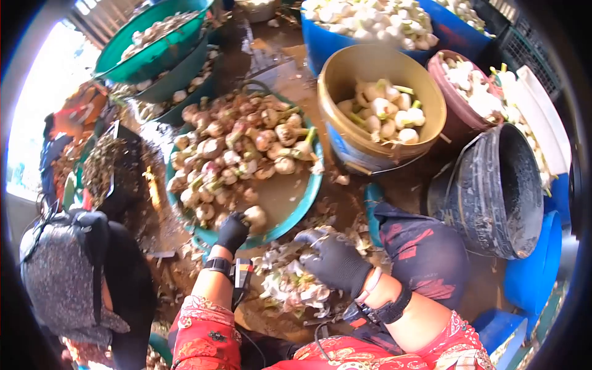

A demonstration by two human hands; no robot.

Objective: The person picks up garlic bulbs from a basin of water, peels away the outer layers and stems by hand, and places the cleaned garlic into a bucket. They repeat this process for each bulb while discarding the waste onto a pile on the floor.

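Position of the bulb: one pale bulb [255,217] lies at the near edge of the teal basin [302,200], just inside the rim. The left hand [232,232] sits directly at the bulb's left side, touching it. The hand wears a black glove and its fingers are curled toward the bulb. Whether they actually grip it cannot be told from here.

Appearance of the bulb: rounded, off-white with a dull, dirty cast. The rest of the basin holds a heap of similar bulbs, pinkish-brown and unpeeled, several with short green stalks, lying mostly toward the far and left parts. The near right part of the basin floor is bare and wet.

The right hand [336,260] is also in a black glove. It hangs to the right of the basin rim, above a pile of peelings [287,288] — white, papery scraps on the ground between the two forearms. Its fingers are half bent and point left. Whether anything is held inside them cannot be told.

Surroundings:
- A yellow bucket [333,65] beyond the right hand, partly filled with clean white bulbs.
- A maroon bucket [445,123] to its right, also holding white bulbs.
- A black bucket [487,203] — tilted, its mouth facing left — beside the person's knee [425,253].
- Another person [58,271] at the far left, carrying a backpack.
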